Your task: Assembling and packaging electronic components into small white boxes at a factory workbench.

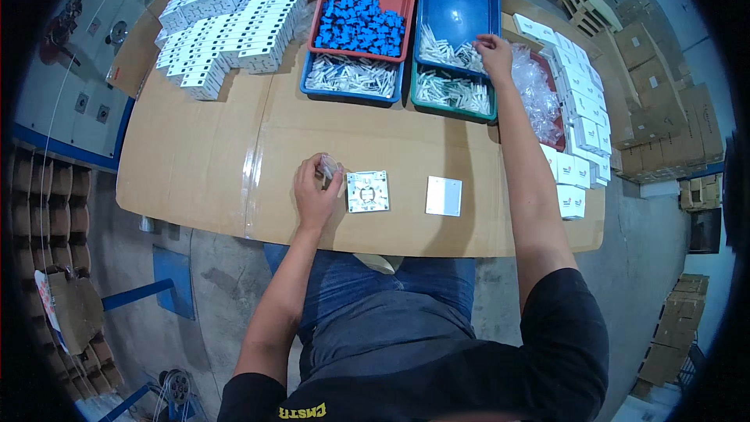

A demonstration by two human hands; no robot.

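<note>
My left hand [314, 186] rests on the cardboard-covered table [203, 156], fingers closed around a small clear plastic bag [329, 165]. Just right of it lies a white square box base [367, 191] with its inside facing up. A flat white square cover [444, 196] lies further right. My right hand [494, 53] reaches far forward into the blue tray [457, 4], fingers on a heap of small white parts [447, 52]; whether it grips any I cannot tell.
A red tray of blue parts [358, 16] sits on a blue tray of white parts [350, 76]. A green tray [451, 92] holds more white parts. White boxes are stacked at back left [226, 27] and right [580, 94]. Clear bags [534, 94] fill a red tray.
</note>
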